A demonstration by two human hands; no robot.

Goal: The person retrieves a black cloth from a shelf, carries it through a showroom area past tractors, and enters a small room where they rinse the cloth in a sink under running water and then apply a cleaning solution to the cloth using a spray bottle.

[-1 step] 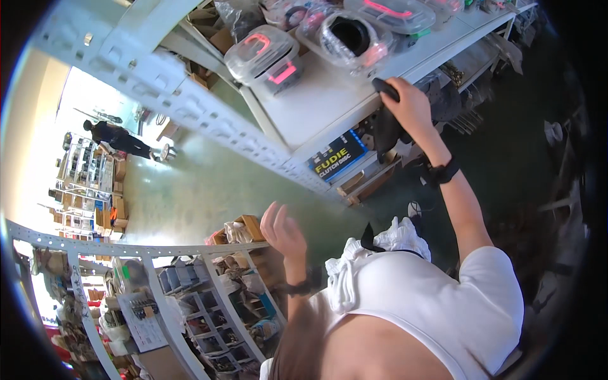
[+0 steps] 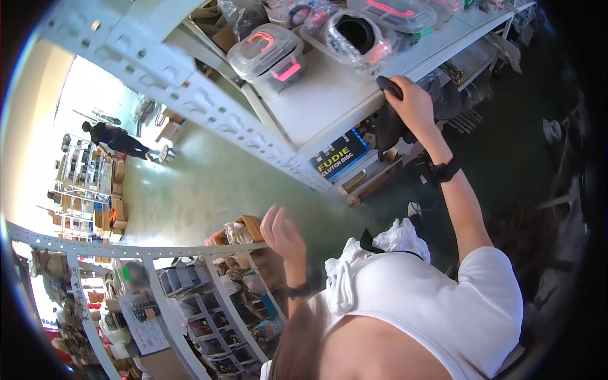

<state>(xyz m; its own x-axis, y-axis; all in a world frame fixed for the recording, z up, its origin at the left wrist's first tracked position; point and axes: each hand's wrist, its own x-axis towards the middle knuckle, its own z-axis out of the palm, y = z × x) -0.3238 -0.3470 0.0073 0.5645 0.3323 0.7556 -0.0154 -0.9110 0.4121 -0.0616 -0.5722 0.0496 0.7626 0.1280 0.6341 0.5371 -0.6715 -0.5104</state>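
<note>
Nothing moved: right hand [image 2: 415,104] fingers clamp black part [image 2: 387,86]; left hand [image 2: 282,233] fingers spread.

— What's the room like?
— Green floor [image 2: 190,190]; perforated grey metal shelving [image 2: 209,104] overhead; cluttered racks [image 2: 209,316] below.
— Light?
— Bright, perhaps an open doorway [image 2: 76,107], far left.

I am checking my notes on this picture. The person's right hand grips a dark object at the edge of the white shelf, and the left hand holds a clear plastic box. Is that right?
Not quite. In the head view the left hand is raised, open and empty, touching nothing; the clear plastic box sits on the white shelf. The right hand does grip a dark object at the shelf edge.
</note>
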